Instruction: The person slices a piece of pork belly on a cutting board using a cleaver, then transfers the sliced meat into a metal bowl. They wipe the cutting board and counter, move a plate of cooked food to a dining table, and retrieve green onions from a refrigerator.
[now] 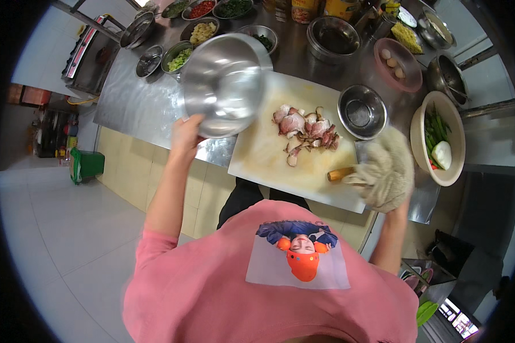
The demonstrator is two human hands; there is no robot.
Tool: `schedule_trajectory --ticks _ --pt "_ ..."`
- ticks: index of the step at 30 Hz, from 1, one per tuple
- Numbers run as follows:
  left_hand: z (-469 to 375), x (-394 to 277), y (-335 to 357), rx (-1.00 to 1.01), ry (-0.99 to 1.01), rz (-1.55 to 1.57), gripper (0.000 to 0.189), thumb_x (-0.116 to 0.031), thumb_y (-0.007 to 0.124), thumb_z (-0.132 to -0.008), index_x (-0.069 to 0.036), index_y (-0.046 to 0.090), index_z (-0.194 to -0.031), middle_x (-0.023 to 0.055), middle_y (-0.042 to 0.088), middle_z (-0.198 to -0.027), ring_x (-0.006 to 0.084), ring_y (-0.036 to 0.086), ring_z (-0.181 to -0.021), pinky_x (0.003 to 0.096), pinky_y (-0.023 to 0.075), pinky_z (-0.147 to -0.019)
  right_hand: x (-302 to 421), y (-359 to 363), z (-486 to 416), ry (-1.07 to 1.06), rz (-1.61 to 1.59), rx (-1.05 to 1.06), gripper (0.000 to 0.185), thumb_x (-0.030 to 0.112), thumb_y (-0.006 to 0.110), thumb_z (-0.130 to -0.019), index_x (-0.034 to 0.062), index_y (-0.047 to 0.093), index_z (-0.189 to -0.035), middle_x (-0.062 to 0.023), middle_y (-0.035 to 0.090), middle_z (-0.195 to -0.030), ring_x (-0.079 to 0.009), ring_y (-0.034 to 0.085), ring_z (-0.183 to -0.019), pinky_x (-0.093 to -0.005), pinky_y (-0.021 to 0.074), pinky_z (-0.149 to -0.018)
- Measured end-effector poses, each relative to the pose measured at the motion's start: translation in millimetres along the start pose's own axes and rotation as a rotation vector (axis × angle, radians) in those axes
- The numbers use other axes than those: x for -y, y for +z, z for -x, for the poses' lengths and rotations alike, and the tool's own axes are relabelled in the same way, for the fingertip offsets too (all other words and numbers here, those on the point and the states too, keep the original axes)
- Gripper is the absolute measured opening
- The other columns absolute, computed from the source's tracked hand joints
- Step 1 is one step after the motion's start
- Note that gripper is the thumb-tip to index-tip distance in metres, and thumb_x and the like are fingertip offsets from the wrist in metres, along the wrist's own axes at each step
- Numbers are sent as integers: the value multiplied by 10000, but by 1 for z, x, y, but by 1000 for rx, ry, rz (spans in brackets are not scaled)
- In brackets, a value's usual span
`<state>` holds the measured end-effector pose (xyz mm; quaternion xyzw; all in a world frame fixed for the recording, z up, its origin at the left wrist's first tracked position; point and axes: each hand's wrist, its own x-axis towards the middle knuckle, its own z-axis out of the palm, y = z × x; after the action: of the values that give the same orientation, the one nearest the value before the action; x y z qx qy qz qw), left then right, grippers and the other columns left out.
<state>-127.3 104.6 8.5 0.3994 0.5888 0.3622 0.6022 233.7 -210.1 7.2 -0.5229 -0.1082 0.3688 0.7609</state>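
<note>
My left hand (188, 133) grips the rim of a large stainless steel bowl (225, 85), tilted with its inside towards me; no food shows in it. Slices of raw meat (292, 124) and what look like mushroom pieces lie heaped on a white cutting board (257, 150). At the board's right side my right hand (398, 210) is mostly hidden behind a beige cloth (382, 171), which it holds. From under the cloth a wooden handle (340, 174) sticks out over the board. A small steel bowl (362, 112) stands at the board's upper right corner.
Bowls of chopped greens (179, 59), chopped garlic or similar (203, 33) and red peppers (201, 8) stand at the back left. Stacked steel bowls (334, 39), a pink bowl with round items (398, 64) and a cream basket of green vegetables (437, 137) stand right. A green bin (87, 165) stands left.
</note>
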Motion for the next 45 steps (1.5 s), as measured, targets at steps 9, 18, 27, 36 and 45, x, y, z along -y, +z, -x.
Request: schedule_trajectory --ticks 9,18,27,36,45 --pt "-59 71 -120 -323 -66 170 272 -70 536 -904 165 499 -1035 234 639 -916 301 682 -698 355 627 -619 -30 -178 -27 -98 1487 -589 412 212 528 -916 94 492 -1309 -260 615 -1167 -447 577 -1049 -493 448 -880" --pt "-39 50 -112 -364 -243 -343 578 -398 664 -892 94 524 -1162 216 588 -1040 330 634 -956 438 577 -697 -44 -137 -41 -82 1855 -555 416 236 665 -832 177 589 -1237 -68 537 -1312 -270 462 -1241 -558 352 -990" --pt "100 120 134 771 842 -860 315 -192 637 -859 -27 622 -1126 170 608 -1131 343 560 -1119 429 446 -971 -34 -33 -28 -9 652 -331 256 160 682 -895 -10 645 -1083 -50 669 -889 -121 611 -813 -255 487 -722" --pt "156 156 269 888 1123 -1469 399 -184 573 -831 -65 546 -1211 130 629 -988 271 633 -813 387 466 -699 30 -19 -1 -305 541 -494 220 143 641 -945 -21 642 -1092 -78 664 -954 -129 638 -824 -260 525 -739" --pt "148 66 199 1134 571 -1069 621 -108 653 -812 -88 397 -1378 180 626 -1108 334 667 -892 426 533 -742 51 -31 26 -541 372 -525 188 98 593 -966 -29 618 -1103 -114 667 -952 -141 639 -786 -274 545 -739"
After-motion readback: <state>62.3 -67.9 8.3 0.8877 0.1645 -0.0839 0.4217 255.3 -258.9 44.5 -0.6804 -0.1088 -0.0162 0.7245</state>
